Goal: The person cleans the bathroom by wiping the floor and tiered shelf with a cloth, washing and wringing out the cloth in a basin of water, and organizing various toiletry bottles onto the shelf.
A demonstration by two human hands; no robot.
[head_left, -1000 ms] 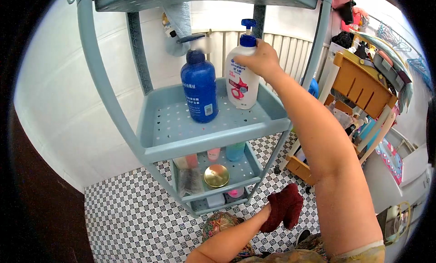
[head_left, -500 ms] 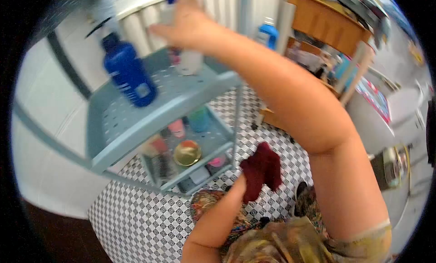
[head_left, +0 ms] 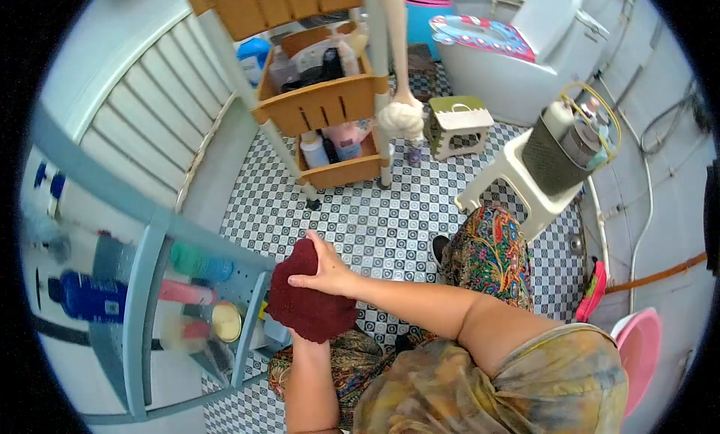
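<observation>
A dark red cloth (head_left: 319, 310) covers my left hand, whose fingers are hidden beneath it; only the wrist and forearm show below. My right hand (head_left: 327, 273) lies on the cloth's right edge, thumb and fingers curved around it. Close by on the left stands the blue-grey rack (head_left: 142, 306), which looks tilted in this view. On it are a blue pump bottle (head_left: 91, 297), a pink tube (head_left: 187, 292), a green-blue bottle (head_left: 201, 262) and a round gold-rimmed container (head_left: 226, 321).
An orange-brown shelf unit (head_left: 319, 108) with bottles stands ahead. To its right are a small green-and-white stool (head_left: 459, 120) and a toilet (head_left: 487, 78). A white stool (head_left: 544, 201) bears a grey basket (head_left: 551, 160). A pink basin (head_left: 641, 355) is at the lower right.
The view has swung right and down, away from the rack. My right hand has let go of the white pump bottle and come to the red cloth on my left hand.
</observation>
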